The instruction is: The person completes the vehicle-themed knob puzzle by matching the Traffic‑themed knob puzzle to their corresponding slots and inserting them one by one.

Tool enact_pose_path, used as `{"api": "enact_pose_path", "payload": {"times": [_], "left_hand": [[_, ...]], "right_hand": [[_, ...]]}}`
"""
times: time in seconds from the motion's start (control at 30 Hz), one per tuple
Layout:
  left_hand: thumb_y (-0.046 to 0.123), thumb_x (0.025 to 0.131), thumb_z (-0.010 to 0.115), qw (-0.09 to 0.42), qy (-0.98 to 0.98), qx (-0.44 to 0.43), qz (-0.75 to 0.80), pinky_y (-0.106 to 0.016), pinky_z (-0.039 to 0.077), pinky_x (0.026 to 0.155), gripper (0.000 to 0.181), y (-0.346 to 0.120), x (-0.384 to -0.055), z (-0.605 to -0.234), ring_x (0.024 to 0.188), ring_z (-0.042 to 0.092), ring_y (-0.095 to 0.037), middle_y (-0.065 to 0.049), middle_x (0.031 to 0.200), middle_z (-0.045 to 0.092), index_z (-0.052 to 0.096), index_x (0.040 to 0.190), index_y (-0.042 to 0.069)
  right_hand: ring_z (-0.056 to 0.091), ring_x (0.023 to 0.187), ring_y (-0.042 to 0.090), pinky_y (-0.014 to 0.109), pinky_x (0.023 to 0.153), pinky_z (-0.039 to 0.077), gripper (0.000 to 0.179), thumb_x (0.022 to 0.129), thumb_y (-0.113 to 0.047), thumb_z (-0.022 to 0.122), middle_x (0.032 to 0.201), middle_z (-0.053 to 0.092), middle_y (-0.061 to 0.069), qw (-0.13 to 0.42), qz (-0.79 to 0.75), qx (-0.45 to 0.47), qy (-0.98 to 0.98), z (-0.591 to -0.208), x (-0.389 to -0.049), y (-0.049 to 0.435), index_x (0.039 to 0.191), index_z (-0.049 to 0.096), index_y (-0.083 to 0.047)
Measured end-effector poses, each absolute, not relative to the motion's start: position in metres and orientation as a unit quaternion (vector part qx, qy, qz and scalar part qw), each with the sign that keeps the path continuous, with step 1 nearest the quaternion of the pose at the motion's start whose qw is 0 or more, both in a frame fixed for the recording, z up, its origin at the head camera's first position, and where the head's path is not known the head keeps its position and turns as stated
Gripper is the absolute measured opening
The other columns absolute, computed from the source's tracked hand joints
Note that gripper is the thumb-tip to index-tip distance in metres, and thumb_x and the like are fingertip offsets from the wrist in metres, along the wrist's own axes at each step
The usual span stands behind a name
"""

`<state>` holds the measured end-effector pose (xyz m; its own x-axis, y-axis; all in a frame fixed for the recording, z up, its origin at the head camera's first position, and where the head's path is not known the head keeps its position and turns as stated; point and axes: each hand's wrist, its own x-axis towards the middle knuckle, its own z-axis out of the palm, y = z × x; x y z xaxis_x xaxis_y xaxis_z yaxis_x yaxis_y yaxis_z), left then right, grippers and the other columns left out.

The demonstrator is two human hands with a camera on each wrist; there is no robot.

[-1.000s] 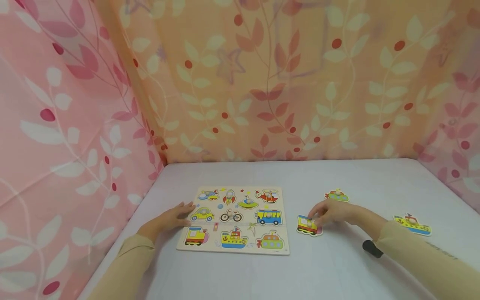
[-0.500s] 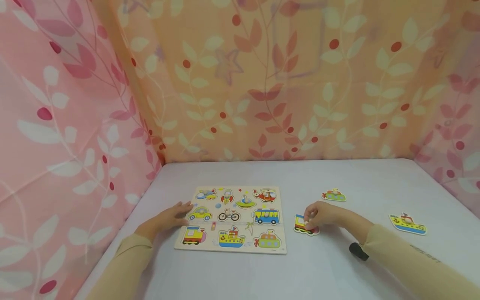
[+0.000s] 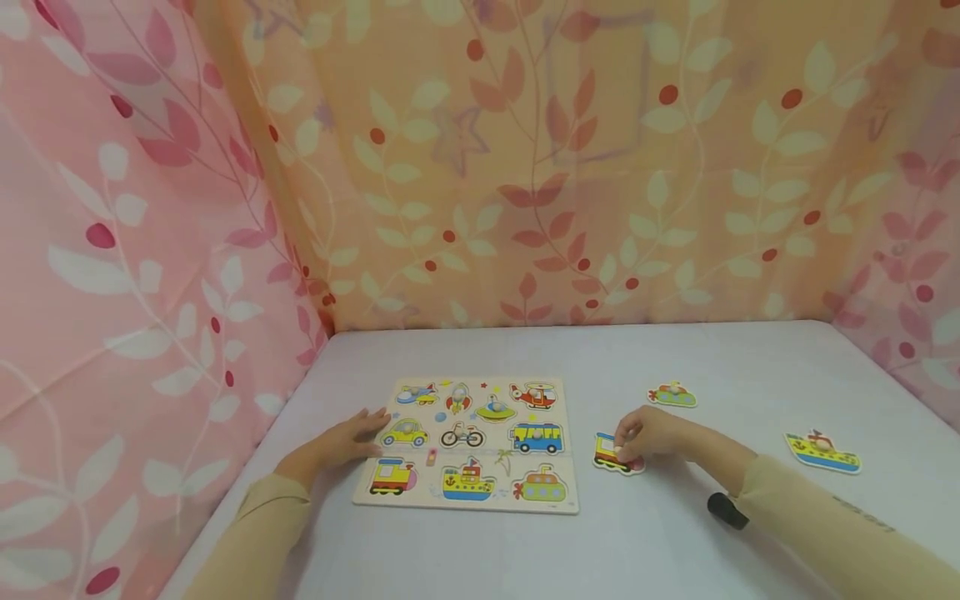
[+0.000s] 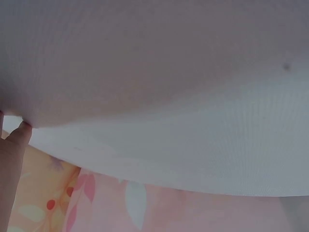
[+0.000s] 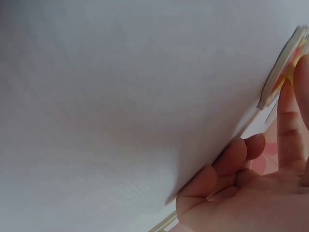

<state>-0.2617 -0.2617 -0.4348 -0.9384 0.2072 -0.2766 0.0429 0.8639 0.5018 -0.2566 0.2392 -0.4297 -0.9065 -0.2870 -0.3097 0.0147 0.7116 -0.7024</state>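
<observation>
A wooden puzzle board (image 3: 429, 493) printed with vehicles lies flat on the table. At its left edge rests my left hand (image 3: 337, 443), fingers extended onto the rim; only a few of its fingers (image 4: 19, 137) show in the left wrist view. To the right of the board, my right hand (image 3: 660, 433) pinches the train puzzle piece (image 3: 604, 448) between thumb and index finger, partly covering it. In the right wrist view the train piece appears edge-on near the fingertips, close to the white cloth, and the other fingers (image 5: 231, 159) curl against the cloth.
A submarine piece (image 3: 672, 396) lies behind my right hand, and a ship piece (image 3: 823, 452) farther right. A small black object (image 3: 727, 510) sits beside the right cuff. White cloth covers the table (image 3: 450, 558); patterned curtains (image 3: 525, 167) stand at the back and sides.
My right fingers have closed in on the train piece's knob, and the right forearm has shifted slightly left. The left hand stays on the board's edge. The head view shifts a little.
</observation>
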Motion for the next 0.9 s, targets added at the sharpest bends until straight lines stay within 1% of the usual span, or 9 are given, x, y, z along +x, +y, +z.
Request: {"api": "enact_pose_path", "payload": {"times": [0.13,0.27,0.37,0.5,0.63,0.77,0.9], "left_hand": [[0.033,0.088,0.070,0.165,0.951,0.067,0.253,-0.068,0.010,0.109,0.070,-0.262,-0.262,-0.433,0.146,0.006,-0.042,-0.011,0.159,0.024,0.040,0.149,0.015],[0.033,0.088,0.070,0.165,0.951,0.068,0.253,-0.068,0.010,0.109,0.070,-0.261,-0.261,-0.432,0.146,0.006,-0.041,-0.011,0.159,0.024,0.040,0.149,0.014],[0.032,0.088,0.070,0.165,0.951,0.070,0.254,-0.067,0.010,0.110,0.069,-0.261,-0.260,-0.432,0.146,0.007,-0.041,-0.011,0.158,0.026,0.041,0.149,0.014],[0.032,0.088,0.070,0.167,0.949,0.067,0.258,-0.067,0.010,0.110,0.068,-0.259,-0.259,-0.434,0.146,0.007,-0.040,-0.010,0.158,0.026,0.042,0.148,0.015],[0.033,0.088,0.070,0.167,0.950,0.059,0.257,-0.068,0.011,0.109,0.068,-0.260,-0.259,-0.433,0.145,0.009,-0.041,-0.013,0.158,0.025,0.042,0.148,0.017],[0.032,0.088,0.070,0.163,0.951,0.068,0.252,-0.069,0.011,0.109,0.068,-0.261,-0.259,-0.432,0.144,0.010,-0.045,-0.018,0.158,0.021,0.041,0.148,0.017],[0.032,0.087,0.071,0.161,0.950,0.067,0.260,-0.069,0.010,0.109,0.070,-0.260,-0.259,-0.432,0.144,0.009,-0.045,-0.018,0.158,0.021,0.041,0.148,0.016]], "right_hand": [[0.052,0.082,0.021,0.033,0.069,0.037,0.012,0.077,-0.013,0.081,0.087,0.060,0.005,0.194,-0.384,-0.067,0.900,-0.430,-0.256,0.241,0.081,0.070,-0.010],[0.051,0.077,0.020,0.031,0.066,0.037,0.012,0.078,-0.014,0.081,0.078,0.060,0.005,0.194,-0.398,-0.071,0.894,-0.428,-0.254,0.240,0.083,0.071,-0.009],[0.050,0.078,0.020,0.031,0.064,0.036,0.012,0.079,-0.015,0.081,0.074,0.060,0.004,0.189,-0.397,-0.065,0.896,-0.425,-0.253,0.236,0.084,0.072,-0.009],[0.049,0.082,0.021,0.033,0.065,0.035,0.013,0.079,-0.019,0.081,0.078,0.061,0.003,0.186,-0.387,-0.057,0.901,-0.420,-0.252,0.228,0.086,0.073,-0.011],[0.049,0.081,0.021,0.032,0.065,0.036,0.013,0.080,-0.019,0.080,0.077,0.060,0.003,0.175,-0.387,-0.061,0.903,-0.416,-0.254,0.218,0.086,0.073,-0.010],[0.049,0.077,0.020,0.030,0.063,0.035,0.013,0.080,-0.020,0.081,0.074,0.059,0.003,0.165,-0.389,-0.062,0.904,-0.415,-0.256,0.207,0.085,0.073,-0.010],[0.048,0.076,0.020,0.030,0.061,0.034,0.013,0.080,-0.020,0.081,0.074,0.055,0.005,0.160,-0.397,-0.071,0.901,-0.414,-0.258,0.195,0.086,0.074,-0.010]]}}
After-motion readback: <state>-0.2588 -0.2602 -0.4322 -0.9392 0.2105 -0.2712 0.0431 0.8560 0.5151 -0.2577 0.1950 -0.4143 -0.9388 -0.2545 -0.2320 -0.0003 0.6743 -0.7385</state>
